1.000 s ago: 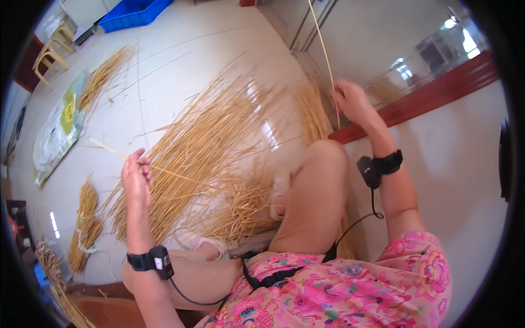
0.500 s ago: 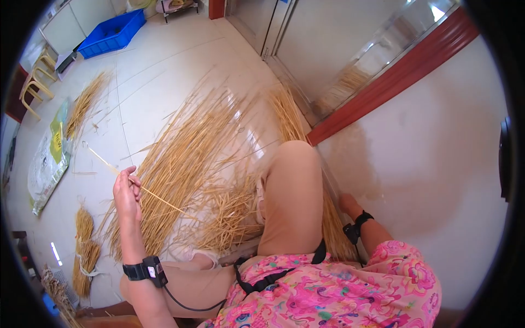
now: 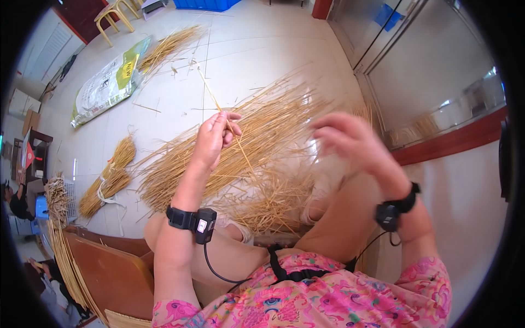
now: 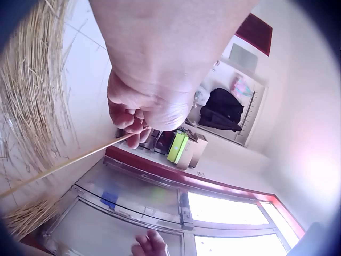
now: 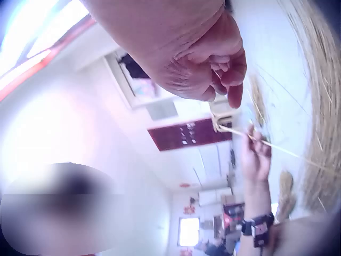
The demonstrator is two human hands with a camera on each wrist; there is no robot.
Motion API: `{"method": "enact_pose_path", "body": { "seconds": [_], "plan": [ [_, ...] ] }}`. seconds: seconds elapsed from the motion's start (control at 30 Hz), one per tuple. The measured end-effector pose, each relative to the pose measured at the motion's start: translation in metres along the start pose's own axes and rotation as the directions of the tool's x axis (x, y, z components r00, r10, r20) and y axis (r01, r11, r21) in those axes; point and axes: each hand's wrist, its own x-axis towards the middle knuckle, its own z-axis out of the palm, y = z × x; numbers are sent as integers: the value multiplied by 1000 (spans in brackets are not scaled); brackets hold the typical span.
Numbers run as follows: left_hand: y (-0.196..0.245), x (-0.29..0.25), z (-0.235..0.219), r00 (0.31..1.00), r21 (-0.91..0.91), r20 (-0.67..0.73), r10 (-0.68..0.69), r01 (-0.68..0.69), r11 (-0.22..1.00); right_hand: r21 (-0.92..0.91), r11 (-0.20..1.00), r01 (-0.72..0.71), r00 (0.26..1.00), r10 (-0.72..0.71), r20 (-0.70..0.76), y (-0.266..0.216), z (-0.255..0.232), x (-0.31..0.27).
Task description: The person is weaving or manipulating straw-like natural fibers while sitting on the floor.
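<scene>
My left hand (image 3: 210, 143) pinches a thin straw stalk (image 3: 207, 87) between thumb and fingers. The stalk slants from its pale upper end down across the loose straw. In the left wrist view the same stalk (image 4: 69, 162) runs out from the fingertips to the lower left. My right hand (image 3: 350, 139) is raised over the right knee, blurred, apart from the left hand. Its loosely bent fingers (image 5: 234, 80) hold nothing in the right wrist view. Below both hands a wide pile of long straw (image 3: 257, 134) covers the floor, with a heap of shorter pieces (image 3: 273, 199) by the feet.
A tied straw bundle (image 3: 112, 177) lies to the left, with a printed bag (image 3: 106, 90) beyond it. More straw (image 3: 172, 46) lies behind the bag, near a blue crate (image 3: 205, 4). A brown wooden seat (image 3: 112, 268) is at lower left. Glass doors (image 3: 432, 82) stand at right.
The right hand first held up a long stalk, then dropped beside the right knee, and is now raised in front without it. The left hand keeps its stalk. The head view has swung left.
</scene>
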Motion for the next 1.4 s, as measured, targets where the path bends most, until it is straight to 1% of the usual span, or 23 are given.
{"method": "enact_pose_path", "body": {
  "seconds": [0.03,0.07,0.1,0.13,0.2,0.23,0.27,0.3,0.33,0.4,0.5,0.53,0.63,0.7,0.73,0.8,0.93,1.03,1.13,1.23,1.33,1.4],
  "plan": [
    [0,0,1,1000,-28,15,-7,8,1000,-27,1000,-3,991,7,131,15,23,22],
    [1,-2,4,999,-34,-12,-37,37,999,-84,993,80,978,-62,198,24,48,40],
    [-1,-2,4,999,-63,9,-41,41,997,-53,988,143,969,-129,212,50,72,60],
    [-3,-2,3,999,-92,29,-46,48,995,-57,990,129,968,-113,226,54,90,70],
    [-5,-2,4,998,-126,58,-39,46,991,131,989,66,958,-99,268,59,112,82],
    [-3,-3,4,997,-97,64,-40,46,994,222,975,27,952,-93,292,58,117,87],
    [0,-5,4,997,-69,68,-43,48,996,277,961,19,958,-97,268,56,118,91],
    [5,-8,6,996,-39,73,-49,52,998,252,967,42,960,-109,259,52,117,94],
    [8,-9,8,997,-109,50,-55,60,992,229,971,64,962,-121,246,50,114,96],
    [11,-8,9,997,-116,-27,-69,66,991,153,981,119,965,-151,217,45,108,98],
    [8,-3,5,987,-113,-101,-123,111,987,158,987,31,975,-65,214,41,105,97],
    [5,-2,4,982,-112,-119,-144,131,985,165,986,40,974,-75,213,45,105,97],
    [-1,-3,2,972,-24,-45,-229,228,973,176,982,67,976,-102,193,56,106,96],
    [-3,-4,6,971,-28,-7,-240,239,971,175,981,84,980,-113,165,58,106,94],
    [-5,-4,8,970,-31,12,-243,244,969,154,981,114,980,-136,146,60,106,94],
    [-11,-5,9,962,-88,62,-267,272,958,111,979,173,976,-186,111,64,107,93],
    [-14,-6,8,944,-174,152,-294,318,932,111,969,222,962,-236,135,68,106,90],
    [-17,-7,5,930,-261,191,-313,355,898,93,965,247,953,-259,158,69,105,88],
    [-17,-5,-1,893,-294,228,-389,444,846,77,965,251,949,-261,177,70,106,87],
    [-23,-4,-6,869,-277,211,-447,492,825,78,964,254,951,-263,162,77,110,88],
    [-21,-6,-4,870,-211,170,-464,492,845,32,962,269,952,-271,145,77,110,87],
    [-17,-6,-4,885,-90,141,-443,457,885,3,956,293,948,-291,128,78,112,87]
  ]
}}
